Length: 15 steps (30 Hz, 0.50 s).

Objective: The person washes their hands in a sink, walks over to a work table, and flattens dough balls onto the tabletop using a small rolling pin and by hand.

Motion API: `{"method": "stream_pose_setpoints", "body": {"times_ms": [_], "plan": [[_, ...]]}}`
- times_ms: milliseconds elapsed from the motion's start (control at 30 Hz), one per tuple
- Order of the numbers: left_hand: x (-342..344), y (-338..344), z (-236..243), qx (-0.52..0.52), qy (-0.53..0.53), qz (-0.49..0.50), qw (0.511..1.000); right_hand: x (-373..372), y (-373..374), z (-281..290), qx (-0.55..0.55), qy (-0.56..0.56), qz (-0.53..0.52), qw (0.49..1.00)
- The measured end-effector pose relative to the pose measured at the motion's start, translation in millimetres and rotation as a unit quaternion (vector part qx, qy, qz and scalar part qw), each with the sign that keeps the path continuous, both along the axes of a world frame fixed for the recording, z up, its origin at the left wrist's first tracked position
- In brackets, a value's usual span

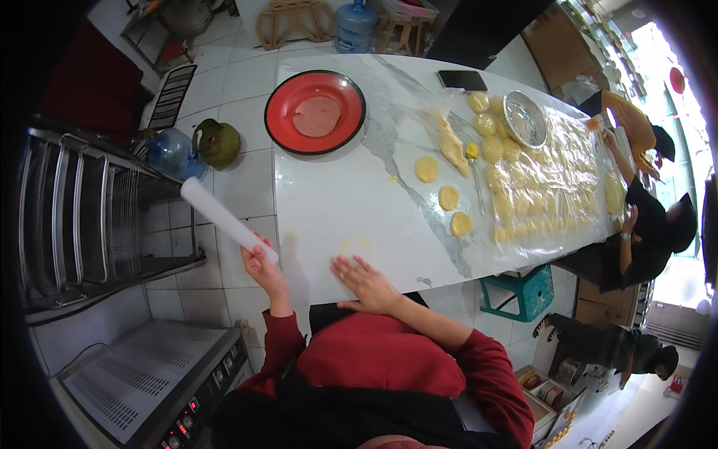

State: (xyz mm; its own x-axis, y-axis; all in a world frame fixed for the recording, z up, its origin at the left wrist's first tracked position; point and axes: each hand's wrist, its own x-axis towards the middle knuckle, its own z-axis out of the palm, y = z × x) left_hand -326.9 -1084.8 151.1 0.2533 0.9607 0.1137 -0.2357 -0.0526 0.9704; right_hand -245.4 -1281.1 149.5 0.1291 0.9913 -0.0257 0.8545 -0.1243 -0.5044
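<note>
My left hand grips one end of a white rolling pin, raised diagonally over the table's left edge. My right hand lies with fingers stretched out on the marble tabletop, beside a faint yellow smear. Flat dough rounds lie ahead to the right, near a long piece of dough and a small yellow tool. A red plate with a pink disc sits at the far left of the tabletop.
Plastic-covered dough balls, a metal bowl and a phone occupy the right side. Several people are at the right. A metal rack, gas cylinder and oven stand left. A green stool is below the table.
</note>
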Motion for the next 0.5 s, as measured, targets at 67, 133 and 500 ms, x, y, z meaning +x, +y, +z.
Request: {"method": "stream_pose_setpoints", "body": {"times_ms": [67,133,500], "plan": [[7.3,-4.7,-0.1,-0.009,-0.013,-0.073,0.997,3.9,-23.4,1.9,0.003,0.005,0.002,1.000],[18.5,-14.2,6.2,-0.013,-0.018,-0.115,0.993,22.1,-42.9,4.7,-0.069,-0.162,-0.120,0.977],[100.6,-209.1,49.2,0.054,0.249,-0.600,0.758,93.6,-137.7,47.2,0.322,0.684,-0.394,0.523]]}}
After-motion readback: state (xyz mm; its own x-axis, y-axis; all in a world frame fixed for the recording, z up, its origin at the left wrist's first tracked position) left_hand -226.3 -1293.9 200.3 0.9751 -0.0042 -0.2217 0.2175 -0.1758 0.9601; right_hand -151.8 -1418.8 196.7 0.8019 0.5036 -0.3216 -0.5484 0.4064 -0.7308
